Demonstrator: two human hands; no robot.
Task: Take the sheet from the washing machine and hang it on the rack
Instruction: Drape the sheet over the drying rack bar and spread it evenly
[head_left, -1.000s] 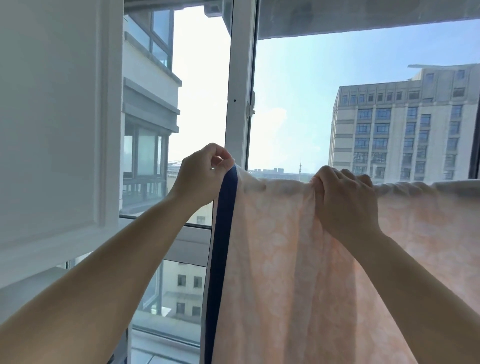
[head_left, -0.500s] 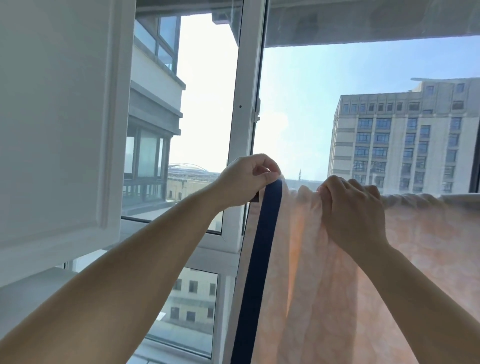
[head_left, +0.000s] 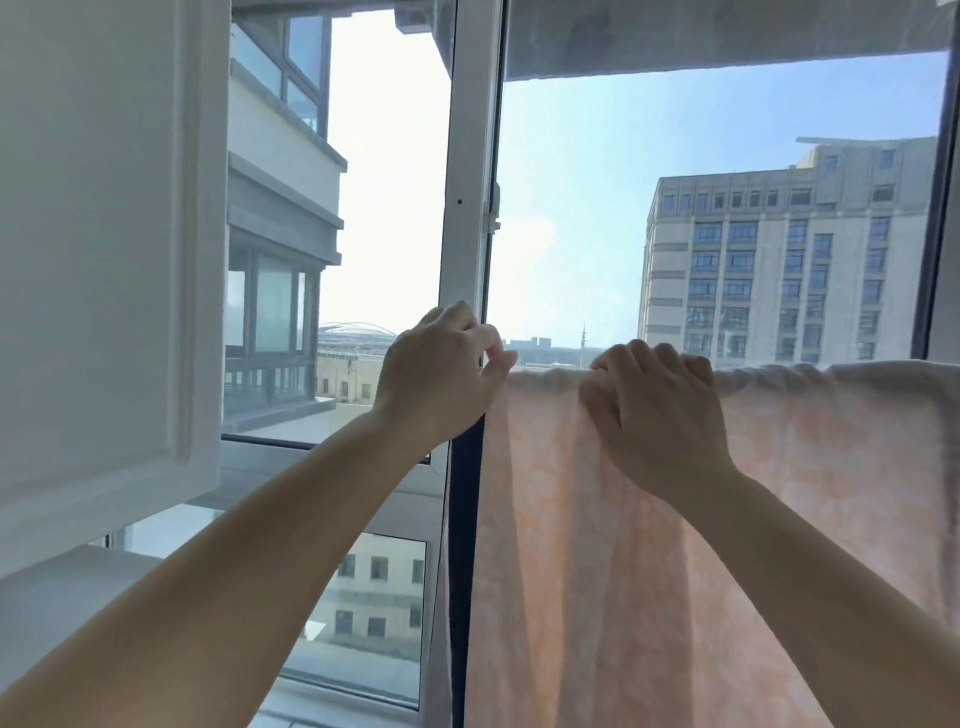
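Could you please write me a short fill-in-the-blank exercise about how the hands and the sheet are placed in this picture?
1. The peach sheet has a band of dark ____ along its left edge.
2. The right hand grips the sheet at its ____ edge.
3. The left hand pinches the sheet at its upper ____ corner.
4. Beyond the window frame, the tall building stands to the ____ of both hands.

Missing words: blue; top; left; right

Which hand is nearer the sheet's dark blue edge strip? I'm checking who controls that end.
Left. The left hand pinches the sheet at its top corner, right above the dark blue edge strip. The right hand grips the top fold farther along, away from it.
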